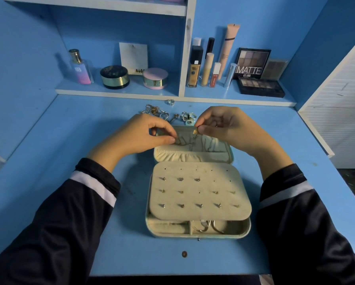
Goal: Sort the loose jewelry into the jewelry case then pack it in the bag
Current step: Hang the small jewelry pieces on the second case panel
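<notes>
An open cream jewelry case (242,228) lies on the blue desk. Its earring panel (199,194) carries several studs. Behind the panel, the lid (193,156) has a gathered pocket with thin chains hanging above it. My left hand (145,134) pinches a thin chain (190,143) at the lid's upper left. My right hand (224,128) pinches the chain's small gold pendant (195,131) at the lid's top edge. Loose rings and chains (164,114) lie on the desk just behind my hands. No bag is in view.
A low shelf (119,92) at the back of the desk holds a perfume bottle (80,67), two round compacts, tubes and eyeshadow palettes (261,86). One ring (170,102) sits by the shelf edge. A small brown bead (184,253) lies in front of the case.
</notes>
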### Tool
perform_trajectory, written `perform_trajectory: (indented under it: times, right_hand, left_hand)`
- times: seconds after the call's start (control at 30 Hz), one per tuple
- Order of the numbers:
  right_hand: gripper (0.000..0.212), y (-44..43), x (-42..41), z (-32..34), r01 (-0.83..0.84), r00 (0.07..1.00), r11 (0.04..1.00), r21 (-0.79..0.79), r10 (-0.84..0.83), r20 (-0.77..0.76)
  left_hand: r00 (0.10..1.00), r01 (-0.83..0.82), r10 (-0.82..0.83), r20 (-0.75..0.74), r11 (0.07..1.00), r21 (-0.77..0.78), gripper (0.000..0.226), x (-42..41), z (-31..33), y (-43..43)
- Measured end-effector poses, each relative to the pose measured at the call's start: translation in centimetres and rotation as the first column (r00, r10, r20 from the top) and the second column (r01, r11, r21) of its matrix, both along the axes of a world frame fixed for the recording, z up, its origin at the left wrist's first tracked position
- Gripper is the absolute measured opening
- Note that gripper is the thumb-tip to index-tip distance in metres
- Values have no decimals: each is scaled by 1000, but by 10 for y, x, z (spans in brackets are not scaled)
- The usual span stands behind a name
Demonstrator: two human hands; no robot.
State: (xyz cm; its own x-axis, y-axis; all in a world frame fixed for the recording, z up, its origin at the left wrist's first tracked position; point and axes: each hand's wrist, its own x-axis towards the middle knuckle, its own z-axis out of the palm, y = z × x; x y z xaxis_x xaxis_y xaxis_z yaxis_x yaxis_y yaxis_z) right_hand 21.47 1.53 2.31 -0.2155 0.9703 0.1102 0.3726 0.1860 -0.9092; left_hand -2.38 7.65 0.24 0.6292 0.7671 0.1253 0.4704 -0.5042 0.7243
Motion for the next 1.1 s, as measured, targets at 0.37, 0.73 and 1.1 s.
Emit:
perform_trajectory:
  times: [0.37, 0.73, 1.1]
  right_hand:
    - [6, 8, -19, -11, 16, 997, 997, 74, -22, 79]
    - [6, 11, -14, -16, 131, 965, 988, 86, -147, 215]
    - [7, 5, -14, -10, 87, 964, 995, 47, -96, 249]
  left_hand:
    - [991, 1, 21, -130, 987, 163, 8, -6, -3, 7]
    - [995, 95, -92, -50, 994, 61, 23, 4, 1, -4]
    - [986, 92, -82, -142, 994, 65, 21, 6, 0, -5]
